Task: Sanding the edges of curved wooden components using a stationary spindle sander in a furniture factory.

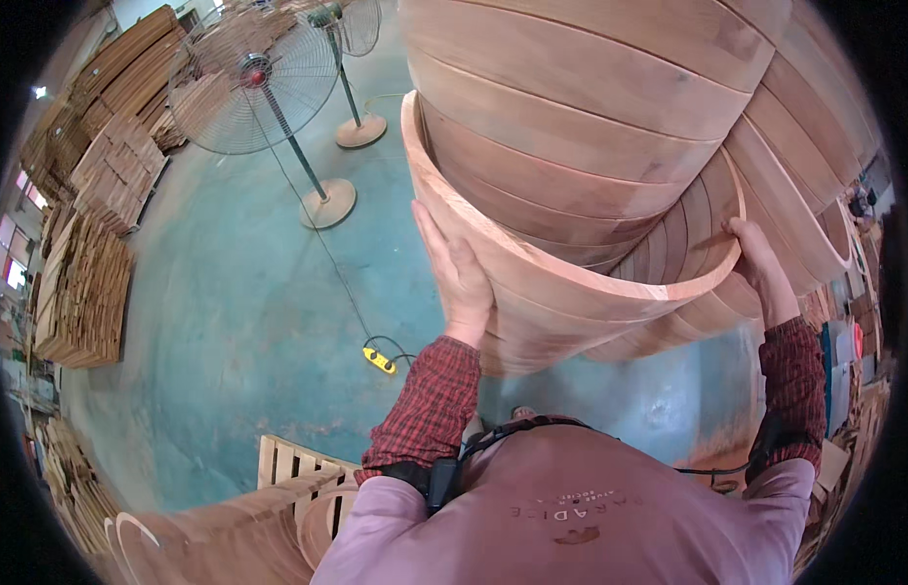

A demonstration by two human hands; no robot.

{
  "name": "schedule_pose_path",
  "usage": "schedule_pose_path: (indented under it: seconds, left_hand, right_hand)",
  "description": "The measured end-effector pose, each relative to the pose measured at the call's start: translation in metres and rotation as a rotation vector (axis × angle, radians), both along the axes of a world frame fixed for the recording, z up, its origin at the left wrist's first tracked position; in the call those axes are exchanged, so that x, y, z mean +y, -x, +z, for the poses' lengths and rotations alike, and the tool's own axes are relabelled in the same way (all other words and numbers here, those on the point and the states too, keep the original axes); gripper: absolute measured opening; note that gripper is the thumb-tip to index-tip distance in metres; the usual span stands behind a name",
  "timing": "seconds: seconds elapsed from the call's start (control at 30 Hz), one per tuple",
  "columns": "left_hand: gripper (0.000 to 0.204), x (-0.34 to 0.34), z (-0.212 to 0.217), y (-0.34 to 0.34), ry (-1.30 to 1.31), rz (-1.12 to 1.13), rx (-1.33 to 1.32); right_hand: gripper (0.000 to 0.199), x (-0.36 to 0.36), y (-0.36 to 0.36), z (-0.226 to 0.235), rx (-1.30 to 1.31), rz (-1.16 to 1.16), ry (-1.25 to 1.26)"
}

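A wide curved wooden shell [561, 307], built of joined staves like an open barrel wall, stands in front of me with its pale rim upward. My left hand [458, 278] lies flat against its outer side, fingers stretched out just below the rim. At the right end of the rim, my right hand [757, 255] grips the edge with bent fingers. Directly behind, partly hidden by this shell, rises a larger curved wall of wooden staves [581, 107]. Whether the two touch lower down is hidden.
More curved wooden shells [795, 185] lean at the right. Two pedestal fans [322, 200] stand on the blue-green floor at the far left. A yellow power strip [379, 361] with a trailing cord lies there. Stacked boards [83, 292] line the left; a slatted pallet [288, 468] sits near me.
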State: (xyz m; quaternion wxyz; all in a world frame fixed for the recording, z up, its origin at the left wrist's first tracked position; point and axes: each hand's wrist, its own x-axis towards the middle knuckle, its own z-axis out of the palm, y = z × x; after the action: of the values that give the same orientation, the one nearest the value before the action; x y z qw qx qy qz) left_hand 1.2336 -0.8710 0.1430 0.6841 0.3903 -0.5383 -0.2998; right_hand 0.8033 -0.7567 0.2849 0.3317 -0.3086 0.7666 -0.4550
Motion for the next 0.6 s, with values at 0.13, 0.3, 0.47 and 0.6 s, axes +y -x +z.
schedule_pose_path:
  seconds: [0.13, 0.3, 0.47, 0.6]
  left_hand:
    - [0.117, 0.005, -0.006, 0.002, 0.051, 0.048, -0.029]
    - [0.112, 0.004, -0.006, 0.001, 0.06, 0.035, -0.077]
    - [0.102, 0.007, -0.014, 0.0, 0.069, 0.035, -0.095]
    - [0.076, 0.028, -0.057, -0.004, -0.05, 0.097, -0.1]
  right_hand:
    - [0.04, 0.005, 0.01, 0.0, -0.003, 0.107, -0.03]
    - [0.052, 0.005, -0.003, 0.006, 0.021, 0.106, -0.034]
    - [0.086, 0.011, 0.035, -0.009, -0.231, 0.114, 0.052]
    - [0.079, 0.027, 0.063, -0.088, -0.43, 0.008, 0.295]
